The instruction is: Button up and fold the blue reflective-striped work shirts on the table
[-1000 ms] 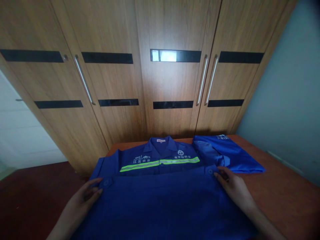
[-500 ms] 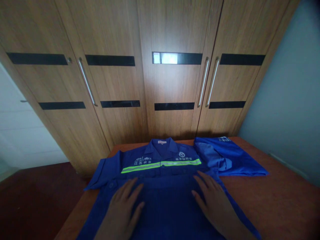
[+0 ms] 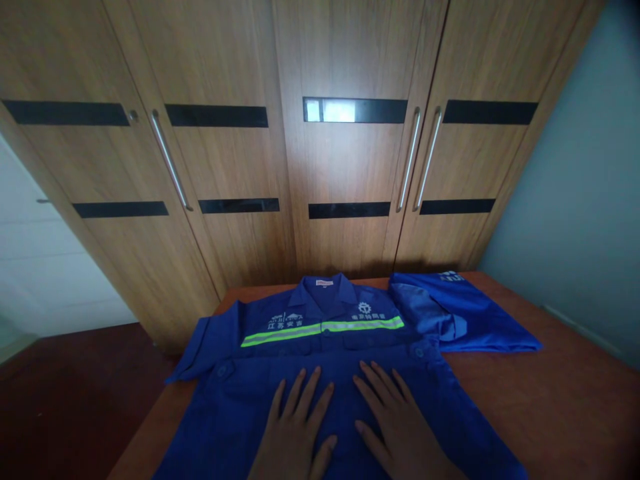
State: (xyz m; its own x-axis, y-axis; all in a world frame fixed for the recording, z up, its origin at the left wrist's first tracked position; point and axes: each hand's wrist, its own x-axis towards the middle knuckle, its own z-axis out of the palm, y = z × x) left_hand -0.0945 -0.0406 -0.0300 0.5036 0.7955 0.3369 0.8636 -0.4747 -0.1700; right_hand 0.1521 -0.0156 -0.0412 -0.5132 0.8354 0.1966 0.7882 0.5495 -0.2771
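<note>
A blue work shirt [image 3: 320, 308] lies spread out with its collar at the far end. It has short sleeves, a yellow-green reflective stripe and white printed marks on the chest. Below the stripe is a wide blue cloth panel [image 3: 240, 407] with a band and a button near each side; I cannot tell if it belongs to the shirt. On this panel my left hand [image 3: 297, 423] rests palm down, fingers spread. Close beside it, to the right, my right hand [image 3: 395, 420] lies flat in the same way. Neither hand grips anything.
A brighter blue folded cloth [image 3: 480, 317] with white marks lies at the back right, partly under the shirt's sleeve. The reddish-brown tabletop [image 3: 560, 407] ends at the left. Behind it stands a wooden wardrobe [image 3: 240, 160] with metal handles. A wall [image 3: 575, 220] borders the right.
Both hands have moved inward, closer together over the cloth. The button at the panel's right side now shows. The shirt and the folded cloth lie as before.
</note>
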